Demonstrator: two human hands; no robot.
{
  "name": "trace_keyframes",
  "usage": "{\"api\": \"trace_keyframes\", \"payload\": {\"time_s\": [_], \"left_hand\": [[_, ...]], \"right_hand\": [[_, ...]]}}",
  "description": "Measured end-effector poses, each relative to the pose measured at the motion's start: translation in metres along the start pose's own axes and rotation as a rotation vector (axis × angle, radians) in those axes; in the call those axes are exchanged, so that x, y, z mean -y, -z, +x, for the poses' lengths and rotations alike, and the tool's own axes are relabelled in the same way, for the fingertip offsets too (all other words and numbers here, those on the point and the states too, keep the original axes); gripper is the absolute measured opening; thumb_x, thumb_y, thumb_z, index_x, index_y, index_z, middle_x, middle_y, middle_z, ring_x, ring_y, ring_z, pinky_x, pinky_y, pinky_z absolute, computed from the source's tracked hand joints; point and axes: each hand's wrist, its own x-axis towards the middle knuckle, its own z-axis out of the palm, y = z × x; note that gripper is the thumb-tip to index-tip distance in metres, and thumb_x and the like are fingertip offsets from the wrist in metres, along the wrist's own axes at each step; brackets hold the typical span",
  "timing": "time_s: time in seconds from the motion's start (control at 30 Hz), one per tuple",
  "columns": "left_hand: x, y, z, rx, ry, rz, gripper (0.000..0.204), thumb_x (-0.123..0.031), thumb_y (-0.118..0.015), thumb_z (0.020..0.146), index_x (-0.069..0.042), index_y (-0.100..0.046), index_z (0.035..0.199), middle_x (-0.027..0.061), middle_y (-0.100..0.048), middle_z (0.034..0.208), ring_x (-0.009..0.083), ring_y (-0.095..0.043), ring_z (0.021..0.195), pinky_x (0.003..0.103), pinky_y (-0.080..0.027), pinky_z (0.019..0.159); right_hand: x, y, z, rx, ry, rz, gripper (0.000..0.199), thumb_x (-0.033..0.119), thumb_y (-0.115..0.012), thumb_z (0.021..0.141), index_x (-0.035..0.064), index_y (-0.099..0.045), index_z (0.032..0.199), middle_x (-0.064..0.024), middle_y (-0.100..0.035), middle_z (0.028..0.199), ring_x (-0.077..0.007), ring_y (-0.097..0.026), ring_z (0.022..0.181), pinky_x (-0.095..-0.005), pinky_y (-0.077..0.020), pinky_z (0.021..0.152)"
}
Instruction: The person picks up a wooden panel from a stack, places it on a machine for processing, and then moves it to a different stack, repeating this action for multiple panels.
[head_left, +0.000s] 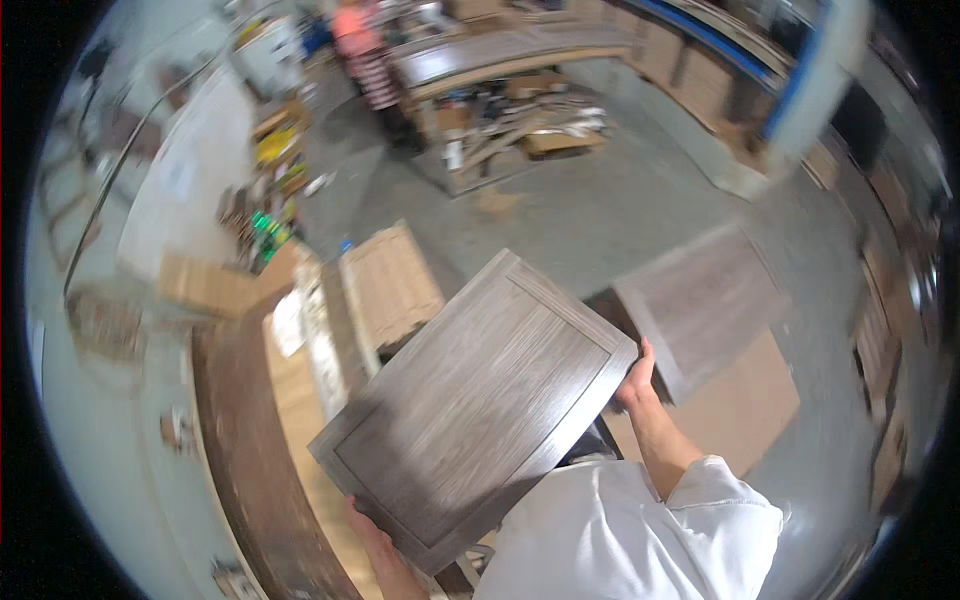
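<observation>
Grey wood panel (475, 400) is held up in front of the person's white shirt (615, 535), btwn both hands. R hand (637, 380): grip closed on its R corner. L hand (372, 535): grip on lower-L edge, fingertips mostly hidden. 2nd grey panel (705, 300) nr R hand; brown table (235, 430) to L. Co-worker (370, 60) in bkgd, next to far table (500, 55).

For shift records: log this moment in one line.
held: grey rectangular wood-grain panel | left hand: its lower-left edge | right hand: its right corner | at right: second grey wood-grain panel
</observation>
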Motion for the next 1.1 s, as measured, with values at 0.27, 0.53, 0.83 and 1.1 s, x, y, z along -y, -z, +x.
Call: {"api": "trace_keyframes", "payload": {"time_s": [0.27, 0.53, 0.83, 1.1], "left_hand": [[0.017, -0.218, 0.052, 0.367, 0.006, 0.320, 0.044, -0.029, -0.050, 0.087, 0.003, -0.056, 0.118, 0.0114, -0.056, 0.121, 0.0249, -0.051, 0.114, 0.039, -0.039, 0.099], [0.074, -0.410, 0.009, 0.355, 0.134, 0.451, 0.055, -0.031, -0.057, 0.085, 0.004, -0.052, 0.127, 0.0167, -0.055, 0.131, 0.0294, -0.054, 0.120, 0.042, -0.040, 0.105], [0.159, -0.561, -0.137, 0.996, 0.347, 0.801, 0.022, -0.024, -0.052, 0.094, -0.007, -0.056, 0.107, 0.0062, -0.064, 0.099, 0.0197, -0.065, 0.097, 0.036, -0.054, 0.074], [0.169, -0.606, -0.226, 1.445, 0.331, 0.816, 0.017, -0.019, -0.057, 0.095, -0.003, -0.055, 0.101, 0.0085, -0.066, 0.098, 0.0202, -0.070, 0.091, 0.032, -0.055, 0.076]], "right_hand": [[0.127, 0.153, -0.038, -0.152, 0.361, 0.222, 0.072, 0.059, -0.040, 0.091, 0.0061, -0.046, 0.140, -0.0165, -0.050, 0.142, -0.0377, -0.046, 0.130, -0.0538, -0.0333, 0.110], [0.231, 0.217, 0.011, -0.181, 0.482, 0.317, 0.064, 0.050, -0.046, 0.092, 0.0038, -0.048, 0.136, -0.0168, -0.048, 0.143, -0.0358, -0.046, 0.130, -0.0501, -0.0351, 0.110], [0.233, 0.186, 0.033, -0.939, 0.617, -0.425, 0.065, 0.021, -0.062, 0.090, -0.0054, -0.036, 0.144, -0.0209, -0.053, 0.138, -0.0306, -0.052, 0.125, -0.0393, -0.0409, 0.105], [0.304, 0.201, 0.012, -0.877, 0.741, -0.375, 0.064, 0.013, -0.058, 0.096, 0.0005, -0.027, 0.150, -0.0207, -0.052, 0.139, -0.0306, -0.053, 0.124, -0.0400, -0.0426, 0.104]]}}
